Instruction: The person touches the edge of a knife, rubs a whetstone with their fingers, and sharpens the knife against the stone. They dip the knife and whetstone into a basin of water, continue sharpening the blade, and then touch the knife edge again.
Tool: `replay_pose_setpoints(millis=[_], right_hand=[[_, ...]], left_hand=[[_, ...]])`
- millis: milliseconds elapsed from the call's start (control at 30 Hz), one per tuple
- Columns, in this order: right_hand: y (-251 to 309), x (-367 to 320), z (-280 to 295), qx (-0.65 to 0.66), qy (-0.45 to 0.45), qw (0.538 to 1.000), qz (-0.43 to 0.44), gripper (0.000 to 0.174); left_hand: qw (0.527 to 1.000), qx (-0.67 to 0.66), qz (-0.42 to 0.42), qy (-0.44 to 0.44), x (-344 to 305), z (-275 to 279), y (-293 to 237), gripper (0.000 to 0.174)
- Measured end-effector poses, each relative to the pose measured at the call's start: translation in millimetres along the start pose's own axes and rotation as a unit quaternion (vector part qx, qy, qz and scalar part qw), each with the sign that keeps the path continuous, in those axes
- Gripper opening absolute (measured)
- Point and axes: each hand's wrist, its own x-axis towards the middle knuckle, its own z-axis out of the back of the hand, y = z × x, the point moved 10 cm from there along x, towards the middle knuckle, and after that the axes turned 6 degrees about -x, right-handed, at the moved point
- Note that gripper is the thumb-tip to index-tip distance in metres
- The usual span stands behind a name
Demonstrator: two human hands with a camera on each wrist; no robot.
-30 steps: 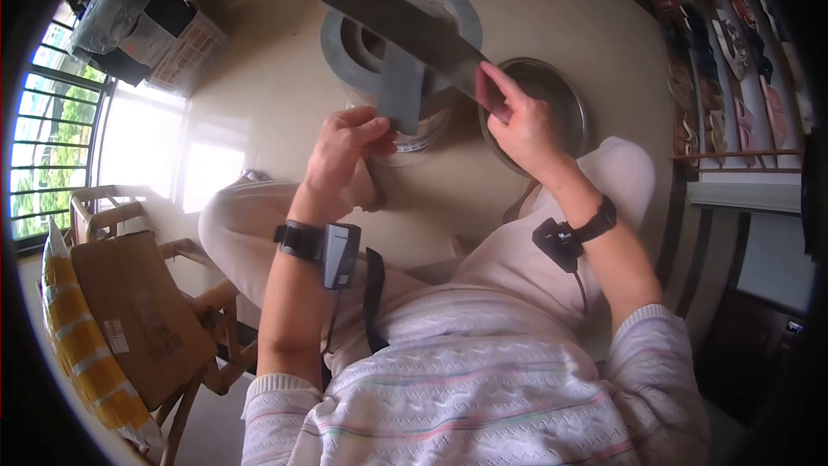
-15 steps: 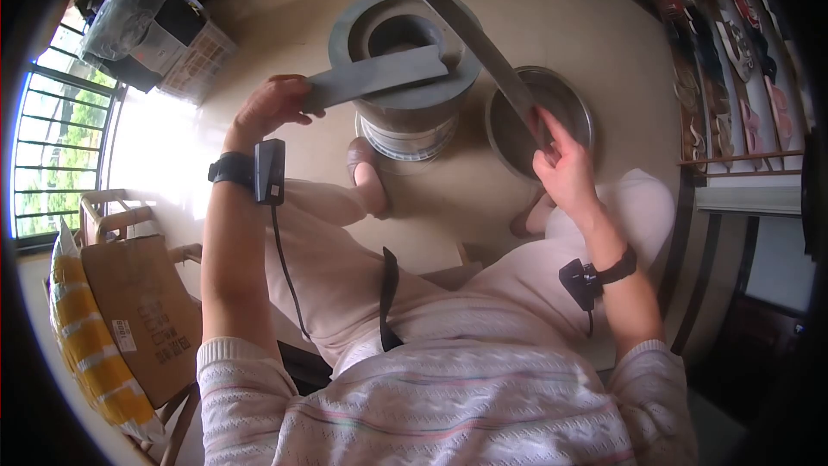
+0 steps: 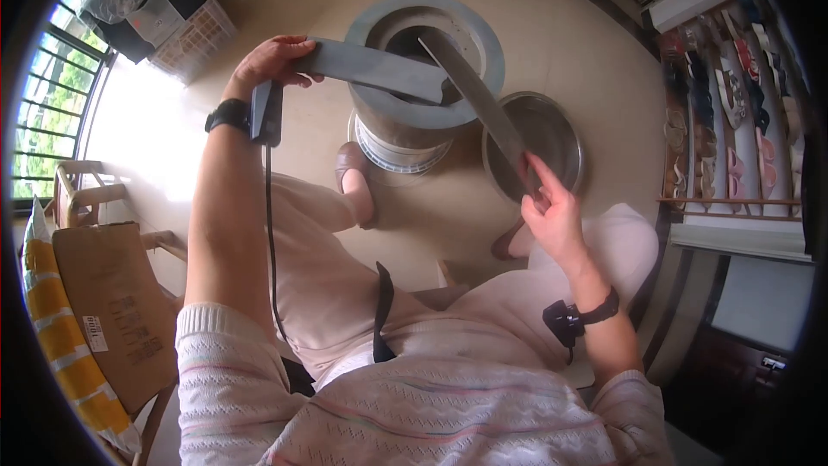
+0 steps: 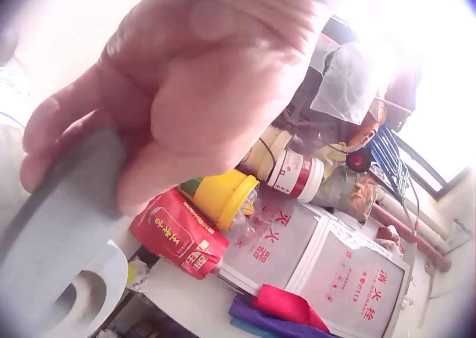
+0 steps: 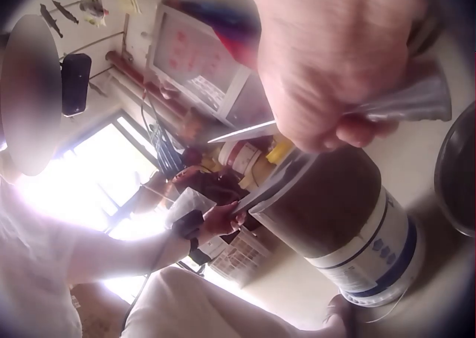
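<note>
My left hand (image 3: pixel 272 60) grips one end of a flat grey strip (image 3: pixel 371 67) with a notched far end. The strip reaches over a grey ring-topped drum (image 3: pixel 492 52) that stands on a white bucket (image 3: pixel 401 155). Between thumb and fingers my right hand (image 3: pixel 556 216) pinches the near end of a second long grey strip (image 3: pixel 483 103), index finger lying along it. Its narrow tip points up and left over the drum, close to the first strip's notched end. In the right wrist view this second strip (image 5: pixel 242 132) shows nearly edge-on.
A round metal basin (image 3: pixel 552 134) stands on the floor right of the drum. Shoe shelves (image 3: pixel 733 103) line the right side. At the left are a cardboard box (image 3: pixel 112 311) on a wooden chair and a plastic crate (image 3: pixel 194 39). My feet flank the drum.
My left hand has swung outward and up with its strip, which turned from upright to reaching across the drum. My right hand moved down and right, its strip now narrower in view.
</note>
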Motion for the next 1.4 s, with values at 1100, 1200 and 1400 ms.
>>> replay_pose_setpoints(millis=[1100,1200,1400], right_hand=[[103.7,44.2,-74.1,-0.071,0.032,0.986,0.146,0.057],[117.3,47.7,-95.2,-0.094,0.054,0.981,0.161,0.059],[121.6,57.9,-126.3,-0.162,0.1,0.971,0.145,0.065]], left_hand=[[0.962,-0.012,-0.214,-0.167,-78.2,4.0,8.9,0.025],[0.98,-0.151,-0.078,-0.102,-108.0,-58.0,52.0,0.027],[0.955,-0.275,-0.07,-0.083,-82.3,-70.9,77.4,0.015]])
